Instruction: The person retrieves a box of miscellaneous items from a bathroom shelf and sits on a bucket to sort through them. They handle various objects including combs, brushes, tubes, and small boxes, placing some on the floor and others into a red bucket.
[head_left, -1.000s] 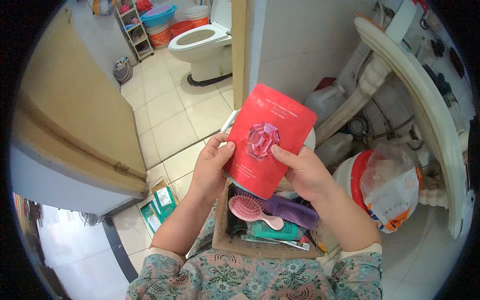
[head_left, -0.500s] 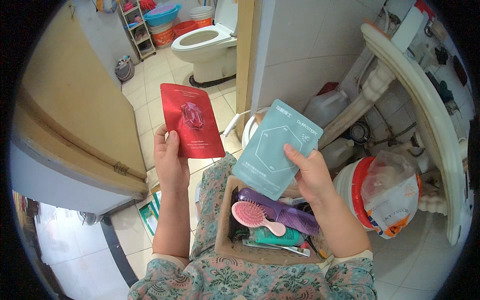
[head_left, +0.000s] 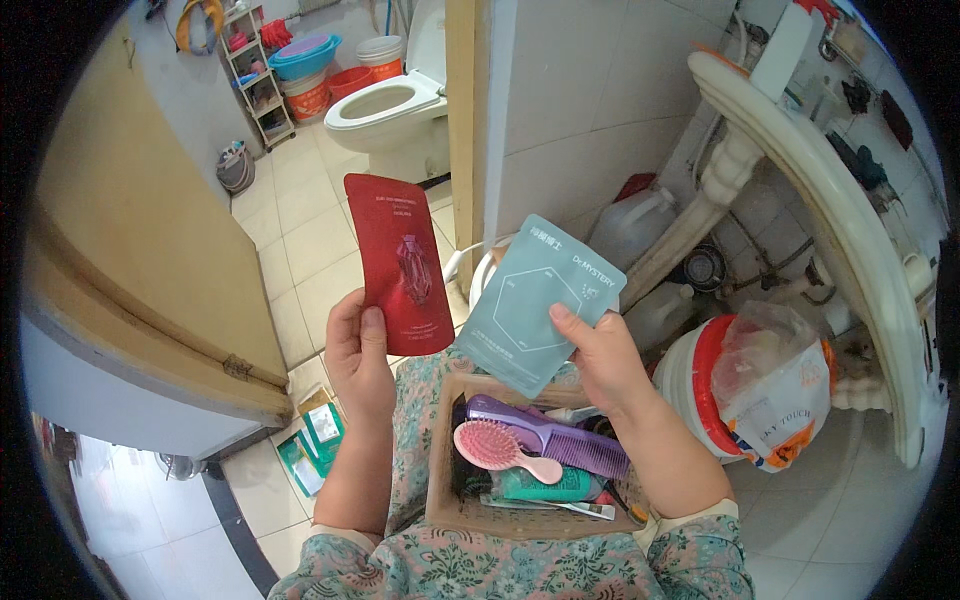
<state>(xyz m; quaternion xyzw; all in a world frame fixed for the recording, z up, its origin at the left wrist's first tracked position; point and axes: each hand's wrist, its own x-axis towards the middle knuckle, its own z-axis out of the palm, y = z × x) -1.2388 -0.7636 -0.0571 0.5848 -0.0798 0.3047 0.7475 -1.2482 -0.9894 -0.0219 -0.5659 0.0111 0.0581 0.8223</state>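
A red sachet (head_left: pixel 405 275) and a pale blue-green sachet (head_left: pixel 545 305) were held up side by side above the far edge of a beige basket (head_left: pixel 475 522), both printed faces toward the wearer. The left hand (head_left: pixel 362 355) was clamped on the red one at its lower left edge, thumb on the front; the right hand (head_left: pixel 608 365) was clamped on the blue-green one by its right edge, thumb likewise on the front. The hands were apart. The red sachet bowed a little, and its lower right corner met the other's left corner in view, though whether they touched could not be told. In the basket, a purple comb (head_left: pixel 595 454) slanted from the far left corner toward the right edge, a pink hairbrush (head_left: pixel 490 445) lay over its left part, and a green tube (head_left: pixel 545 484) lay nearer the near edge, with a slim white tube (head_left: pixel 570 508) just beside it. Patterned clothing (head_left: pixel 480 572) spread along the basket's near edge. Well to its left, green packets (head_left: pixel 325 450) lay on the tiled floor (head_left: pixel 265 510); to its right stood a red-rimmed white bucket (head_left: pixel 680 375).
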